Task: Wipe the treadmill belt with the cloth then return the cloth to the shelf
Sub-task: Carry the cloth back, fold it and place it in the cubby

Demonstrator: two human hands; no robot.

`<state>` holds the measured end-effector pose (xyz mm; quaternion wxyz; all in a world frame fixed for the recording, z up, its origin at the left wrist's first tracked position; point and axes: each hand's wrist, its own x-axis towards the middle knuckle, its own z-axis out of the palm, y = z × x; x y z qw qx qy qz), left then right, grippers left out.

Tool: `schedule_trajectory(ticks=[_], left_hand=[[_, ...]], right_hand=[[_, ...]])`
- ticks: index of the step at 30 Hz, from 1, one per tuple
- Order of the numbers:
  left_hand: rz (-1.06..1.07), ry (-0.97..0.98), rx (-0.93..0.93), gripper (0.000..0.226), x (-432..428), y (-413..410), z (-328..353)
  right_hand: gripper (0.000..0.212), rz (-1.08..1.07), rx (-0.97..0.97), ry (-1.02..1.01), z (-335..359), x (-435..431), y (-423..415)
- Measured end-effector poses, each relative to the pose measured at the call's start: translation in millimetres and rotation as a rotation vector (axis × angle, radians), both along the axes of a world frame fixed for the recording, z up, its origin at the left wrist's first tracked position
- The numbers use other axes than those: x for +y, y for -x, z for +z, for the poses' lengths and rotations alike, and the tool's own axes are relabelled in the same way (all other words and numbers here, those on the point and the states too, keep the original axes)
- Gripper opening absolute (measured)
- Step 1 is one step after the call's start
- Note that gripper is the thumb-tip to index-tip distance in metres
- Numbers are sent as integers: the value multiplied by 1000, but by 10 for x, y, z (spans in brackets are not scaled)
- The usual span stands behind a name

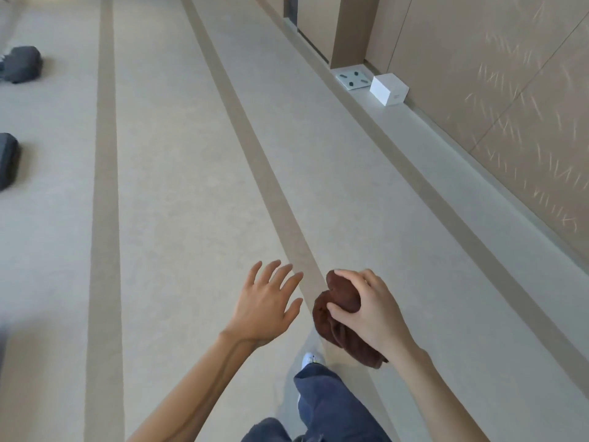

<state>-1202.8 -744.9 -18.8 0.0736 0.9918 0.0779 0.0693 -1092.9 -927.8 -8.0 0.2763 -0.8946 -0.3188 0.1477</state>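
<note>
My right hand (pixel 369 309) grips a bunched dark brown cloth (pixel 338 309), fingers curled over its top, held in the air above the floor. Part of the cloth hangs down below my wrist. My left hand (pixel 266 303) hovers just left of the cloth with its fingers spread and straight, holding nothing. No treadmill or shelf shows in this view.
Pale floor with darker stripes (pixel 105 186) runs ahead. A tan wall (pixel 497 100) with a low ledge lines the right side; a white box (pixel 389 89) and a white scale (pixel 353 77) sit there. Dark grey objects (pixel 22 63) lie at far left. My leg and shoe (pixel 311 360) are below.
</note>
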Motion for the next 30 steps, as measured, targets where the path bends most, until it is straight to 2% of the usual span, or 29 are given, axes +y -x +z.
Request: schedule_trajectory(ticks=[4, 11, 17, 24, 30], left_hand=[[28, 31, 19, 41, 194, -644, 49], [119, 135, 146, 45, 751, -1185, -230], [139, 128, 112, 40, 1763, -1895, -289], [92, 80, 28, 43, 3180, -2910, 53], [122, 120, 80, 46, 3837, -3345, 17]], right_hand=[[55, 27, -28, 0, 119, 308, -760], [54, 76, 26, 31, -49, 943, -1459], [54, 70, 23, 25, -166, 1903, -2141], [52, 18, 14, -84, 107, 3201, -3014], [51, 14, 7, -42, -39, 3830, -3442]])
